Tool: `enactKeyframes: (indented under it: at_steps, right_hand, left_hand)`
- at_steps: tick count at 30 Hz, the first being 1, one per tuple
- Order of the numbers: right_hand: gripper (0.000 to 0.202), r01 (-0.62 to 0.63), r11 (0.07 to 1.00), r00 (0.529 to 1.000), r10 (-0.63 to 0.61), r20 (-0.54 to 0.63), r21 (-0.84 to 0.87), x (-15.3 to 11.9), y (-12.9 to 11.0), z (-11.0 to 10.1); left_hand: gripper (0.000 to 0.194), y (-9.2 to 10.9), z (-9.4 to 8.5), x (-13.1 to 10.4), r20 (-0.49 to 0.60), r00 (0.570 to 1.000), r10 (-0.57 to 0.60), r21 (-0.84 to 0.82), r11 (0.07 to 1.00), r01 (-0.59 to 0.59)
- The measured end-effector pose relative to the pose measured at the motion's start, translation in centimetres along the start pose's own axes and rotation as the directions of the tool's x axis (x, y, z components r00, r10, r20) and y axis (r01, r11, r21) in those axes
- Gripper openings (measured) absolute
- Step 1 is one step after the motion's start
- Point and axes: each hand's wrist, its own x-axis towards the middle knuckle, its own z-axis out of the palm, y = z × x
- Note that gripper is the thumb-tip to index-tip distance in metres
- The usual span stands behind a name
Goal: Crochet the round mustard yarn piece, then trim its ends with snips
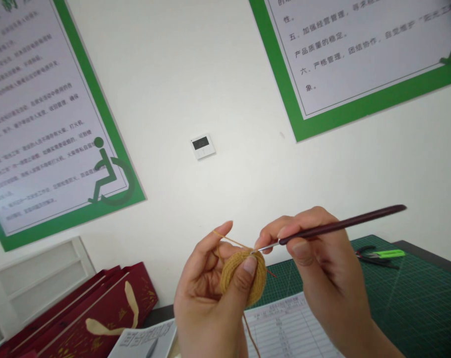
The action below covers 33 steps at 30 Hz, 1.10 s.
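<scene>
A round mustard-yellow crocheted piece point(229, 273) is pinched between the thumb and fingers of my left hand point(210, 293). Yellow yarn point(233, 239) runs from the raised index finger to the top edge of the piece. My right hand point(326, 263) grips a crochet hook point(340, 226) with a dark red handle. The hook's metal tip touches the top edge of the piece, beside my left thumb. A short red strand sticks out at the piece's right side, and a brown strand point(250, 335) hangs below it.
A green cutting mat point(400, 298) bears a printed sheet point(285, 328) and pliers with a bright green handle point(387, 254). Dark red gift bags point(76, 308) and a paper with a pen point(151, 343) lie at the lower left. Behind are a wall, posters and a thermostat point(203, 146).
</scene>
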Motion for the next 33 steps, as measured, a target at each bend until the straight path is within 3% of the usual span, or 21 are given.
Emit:
enactKeyframes:
  at_steps: [3,6,11,14,19,24,27,30,32,33]
  right_hand:
    - [0.017,0.140,0.983,0.989,-0.134,0.057,-0.120,0.0,-0.3,-0.4]
    - [0.024,0.299,0.920,0.950,-0.263,0.168,-0.255,0.4,-0.7,-0.5]
    - [0.021,0.444,0.814,0.892,-0.359,0.275,-0.375,0.8,-0.9,-0.3]
    - [0.025,0.396,0.871,0.911,-0.332,0.244,-0.291,0.5,-0.3,0.0]
    - [0.019,0.164,0.985,0.984,-0.160,0.072,-0.048,0.1,1.3,0.3]
    - [0.019,0.206,0.974,0.970,-0.215,0.110,0.088,-0.2,2.6,0.4]
    - [0.027,0.363,0.929,0.930,-0.357,0.089,-0.065,-0.4,2.7,0.6]
    - [0.032,0.539,0.768,0.836,-0.538,0.107,-0.347,-0.5,2.3,0.8]
    - [0.029,0.548,0.720,0.826,-0.548,0.136,-0.427,-0.5,1.8,0.8]
    - [0.028,0.521,0.745,0.846,-0.516,0.134,-0.418,-0.5,1.5,0.7]
  left_hand:
    - [0.042,-0.1,0.0,0.0,-0.003,1.000,0.003,0.020,1.000,-0.003]
    - [0.041,-0.1,0.0,-0.1,0.007,1.000,0.013,0.036,0.999,-0.013]
    - [0.040,0.2,-0.3,-0.1,0.072,0.997,-0.027,0.003,1.000,0.026]
    - [0.041,0.4,-0.6,0.0,0.139,0.983,-0.118,-0.046,0.991,0.125]
    - [0.050,0.2,-1.0,0.3,0.127,0.980,-0.150,-0.083,0.983,0.162]
    - [0.064,0.2,-1.0,0.3,0.099,0.977,-0.189,-0.110,0.974,0.199]
    - [0.063,0.2,-0.6,0.0,0.097,0.974,-0.203,-0.132,0.968,0.215]
    - [0.058,0.2,0.0,-0.2,0.047,0.991,-0.128,-0.117,0.984,0.133]
    - [0.062,0.1,0.3,-0.3,0.024,0.998,-0.056,-0.082,0.995,0.058]
    - [0.066,0.1,0.4,-0.3,0.032,0.999,-0.040,-0.064,0.997,0.042]
